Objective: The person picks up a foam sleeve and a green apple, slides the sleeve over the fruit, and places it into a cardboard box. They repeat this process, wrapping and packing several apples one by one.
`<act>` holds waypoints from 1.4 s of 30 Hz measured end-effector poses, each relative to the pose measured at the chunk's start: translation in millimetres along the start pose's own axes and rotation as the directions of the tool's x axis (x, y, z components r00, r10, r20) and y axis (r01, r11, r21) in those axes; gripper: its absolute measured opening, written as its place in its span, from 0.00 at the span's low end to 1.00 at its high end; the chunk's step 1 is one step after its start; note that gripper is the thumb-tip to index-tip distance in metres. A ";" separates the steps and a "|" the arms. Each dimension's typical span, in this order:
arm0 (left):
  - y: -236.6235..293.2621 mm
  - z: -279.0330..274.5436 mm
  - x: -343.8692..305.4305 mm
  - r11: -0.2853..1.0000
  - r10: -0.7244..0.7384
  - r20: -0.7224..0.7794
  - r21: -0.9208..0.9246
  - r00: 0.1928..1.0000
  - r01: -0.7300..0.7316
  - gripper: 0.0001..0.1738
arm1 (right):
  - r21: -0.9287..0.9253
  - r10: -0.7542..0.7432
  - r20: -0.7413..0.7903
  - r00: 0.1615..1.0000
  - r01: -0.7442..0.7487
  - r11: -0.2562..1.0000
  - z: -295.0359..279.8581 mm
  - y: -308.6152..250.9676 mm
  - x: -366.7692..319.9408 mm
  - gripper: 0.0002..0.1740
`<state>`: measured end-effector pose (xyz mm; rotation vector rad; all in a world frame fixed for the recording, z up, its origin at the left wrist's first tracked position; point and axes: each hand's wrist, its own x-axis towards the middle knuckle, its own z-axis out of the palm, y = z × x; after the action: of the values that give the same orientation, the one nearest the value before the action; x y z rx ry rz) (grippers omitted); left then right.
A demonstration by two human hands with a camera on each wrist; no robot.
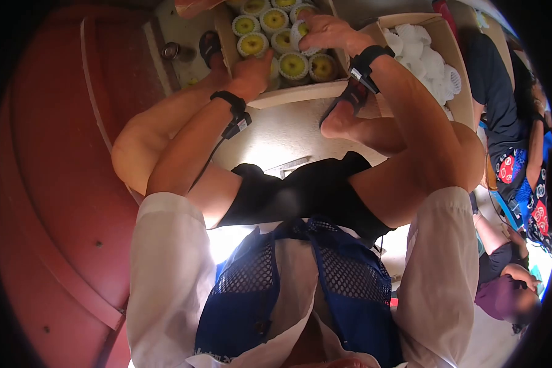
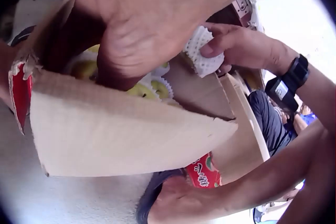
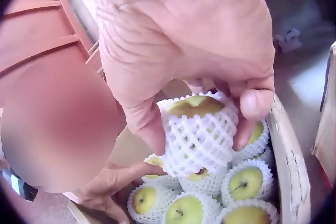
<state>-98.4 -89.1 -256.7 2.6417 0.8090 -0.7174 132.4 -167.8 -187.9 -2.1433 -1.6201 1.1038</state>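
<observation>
My right hand (image 1: 332,32) (image 3: 189,40) grips a yellow-green fruit in a white foam net (image 3: 200,134) between thumb and fingers. It is held above a cardboard box (image 1: 300,94) (image 2: 121,134) of similar netted fruits (image 3: 245,183). At the box's left side my left hand (image 1: 251,75) (image 3: 107,188) reaches in, one finger stretched out beside a netted fruit. The left hand's palm and wrist fill the top of the left wrist view and hide part of the box's contents; its fingertips are hidden there.
A second cardboard box (image 1: 463,43) holding white foam nets (image 1: 420,58) stands to the right. A red panel (image 1: 49,184) is at the left. My feet and bent legs are around the boxes. Other people sit at the far right. A small round container (image 1: 170,51) lies beyond my left foot.
</observation>
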 end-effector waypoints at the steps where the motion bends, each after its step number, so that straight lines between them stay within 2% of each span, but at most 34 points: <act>1: 2.4 2.8 2.3 1.000 -0.014 -0.012 0.020 1.000 0.014 0.46 | -0.019 -0.001 -0.019 1.000 0.001 1.000 5.4 2.9 0.6 0.53; 5: 0.2 19.7 16.1 1.000 -0.009 -0.096 0.026 0.995 0.011 0.41 | -0.051 -0.025 0.023 0.999 0.026 0.998 18.1 16.6 11.3 0.59; 8: -0.8 17.6 14.7 1.000 -0.001 -0.134 0.019 0.991 0.003 0.36 | -0.034 0.006 0.067 0.998 -0.004 0.999 17.2 15.8 8.4 0.59; 11: -1.5 10.0 11.8 0.998 0.046 -0.192 0.049 0.980 -0.038 0.28 | 0.054 -0.019 0.087 0.996 0.014 0.998 22.2 19.9 7.6 0.53; 14: -3.3 3.6 14.5 1.000 0.021 -0.187 0.006 0.982 -0.020 0.31 | 0.038 -0.050 0.007 0.999 0.050 0.998 32.6 23.4 8.9 0.53; 17: -7.9 3.9 18.5 0.998 0.065 -0.195 -0.009 0.979 -0.068 0.30 | 0.022 -0.029 0.016 0.999 0.028 0.999 36.8 23.6 8.3 0.51; 20: -10.3 8.1 19.3 0.996 0.088 -0.218 -0.011 0.972 -0.093 0.31 | 0.124 -0.071 0.099 0.993 0.058 0.991 42.6 17.5 10.5 0.50; 23: -10.9 25.4 25.0 0.998 0.058 -0.278 0.013 0.959 -0.056 0.32 | -0.036 -0.017 0.150 0.989 0.023 0.999 42.8 -9.6 8.0 0.48; 26: -10.2 34.1 29.0 0.998 0.053 -0.334 0.000 0.941 -0.056 0.34 | -0.128 0.016 0.100 0.995 -0.003 0.992 35.5 -24.9 12.6 0.51; 29: -4.3 25.9 23.1 0.995 0.028 -0.374 -0.082 0.927 -0.063 0.33 | -0.007 -0.032 0.022 0.999 0.032 0.999 20.5 -24.0 11.6 0.48; 32: -0.4 16.2 16.1 0.987 0.018 -0.314 -0.149 0.949 -0.068 0.32 | -0.024 -0.004 0.034 0.999 0.005 1.000 5.9 -25.5 8.0 0.48; 35: 3.2 18.3 19.3 0.993 0.013 -0.294 -0.106 0.956 -0.046 0.32 | -0.042 -0.012 -0.033 0.999 0.010 0.999 13.1 -12.1 11.6 0.49; 38: 5.2 18.9 17.7 0.997 -0.001 -0.283 -0.077 0.959 -0.022 0.34 | -0.093 0.043 0.006 0.999 -0.042 0.995 6.1 -9.6 7.7 0.49; 42: 4.3 15.2 11.7 0.998 0.027 -0.254 -0.050 0.967 -0.041 0.35 | -0.064 0.050 0.013 0.999 -0.049 0.997 3.5 -7.7 6.2 0.49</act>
<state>-93.1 -93.5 -275.1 2.7245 0.8325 -0.3453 125.0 -160.3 -188.4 -2.2323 -1.6379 1.0984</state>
